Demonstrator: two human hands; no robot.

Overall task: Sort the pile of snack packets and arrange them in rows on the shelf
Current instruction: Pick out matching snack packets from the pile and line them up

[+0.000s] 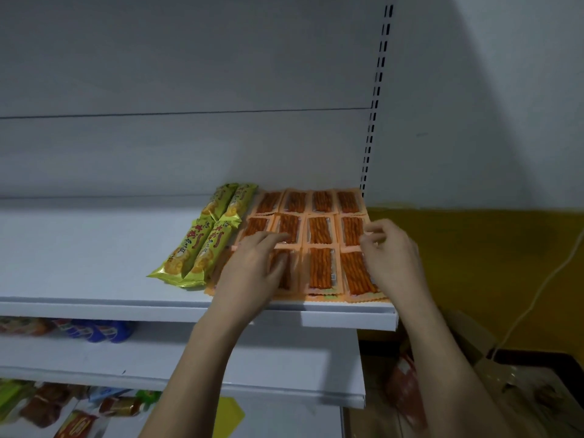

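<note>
Orange snack packets (319,230) lie in neat rows at the right end of the white top shelf (79,254). Beside them on the left lie several green-yellow biscuit packets (202,238), two by two. My left hand (252,267) rests flat, fingers straight, on the orange packets of the front-left part of the block. My right hand (390,254) hovers over the right column, fingers loosely curled, fingertips at the edge of a middle-row packet; whether it pinches that packet is unclear.
The shelf's left part is bare white. Lower shelves hold blue packets (104,330) and mixed snacks (47,406). A slotted upright (374,115) stands at the right; beyond it are a yellow wall, a white cable (537,295) and cardboard boxes (474,343) on the floor.
</note>
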